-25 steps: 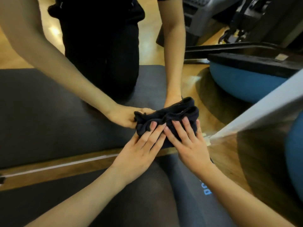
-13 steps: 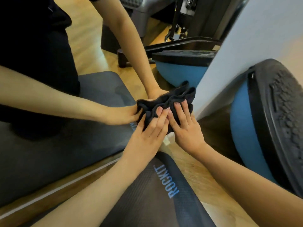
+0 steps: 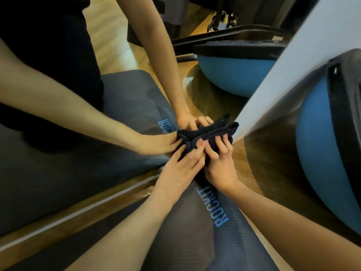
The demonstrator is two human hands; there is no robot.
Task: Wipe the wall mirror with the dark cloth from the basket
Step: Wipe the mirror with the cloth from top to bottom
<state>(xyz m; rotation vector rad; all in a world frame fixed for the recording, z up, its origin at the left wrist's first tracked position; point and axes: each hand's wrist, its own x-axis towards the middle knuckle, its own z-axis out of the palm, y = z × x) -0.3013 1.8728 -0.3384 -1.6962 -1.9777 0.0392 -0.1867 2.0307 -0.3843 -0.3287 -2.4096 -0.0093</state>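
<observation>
Head view: two-hand wipe at the lower corner of the mirror

Head view shows both hands working the dark cloth point(image 3: 207, 133) against the wall mirror point(image 3: 82, 133). The left hand point(image 3: 181, 167) lays mostly straight fingers flat on the bunched fabric, supplying pressure. The right hand point(image 3: 218, 163) curls its fingers into the cloth, a grip clamped on the fabric, which keeps the bundle from unrolling. The cloth sits low on the glass, beside the mirror's right edge where the white wall point(image 3: 304, 55) begins. Placement suggests the bottom corner is being cleaned. Reflected arms meet the cloth from the far side. Below, a dark exercise mat point(image 3: 205, 231) runs up to the mirror base over the wooden floor point(image 3: 263, 153). A blue balance ball point(image 3: 320, 153) stands to the right, near the wall.
</observation>
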